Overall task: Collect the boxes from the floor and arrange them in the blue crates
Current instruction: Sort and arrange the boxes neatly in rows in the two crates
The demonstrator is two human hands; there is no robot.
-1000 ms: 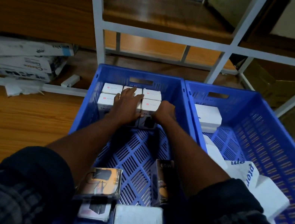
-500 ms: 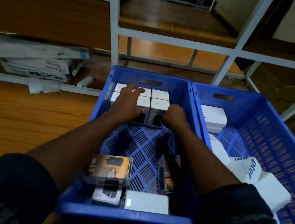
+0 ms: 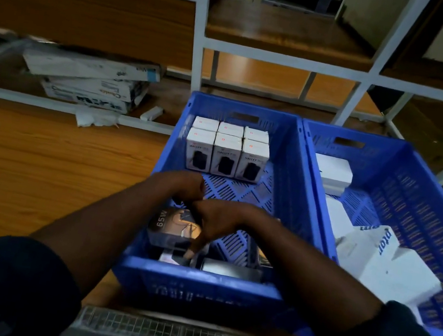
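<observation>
Boxes [image 3: 226, 154], six white ones, stand upright in two neat rows of three against the far wall of the left crate [image 3: 295, 186], and more white boxes [image 3: 332, 172] lie loose in the right crate [image 3: 421, 203] just beside it. Both hands are down at the near end of the left crate. The left hand [image 3: 182, 187] hovers curled above a dark 65W box [image 3: 171, 227], though I cannot tell whether it grips anything, while the right hand [image 3: 216, 221] is relaxed, fingers [image 3: 192, 250] pointing down beside that box.
</observation>
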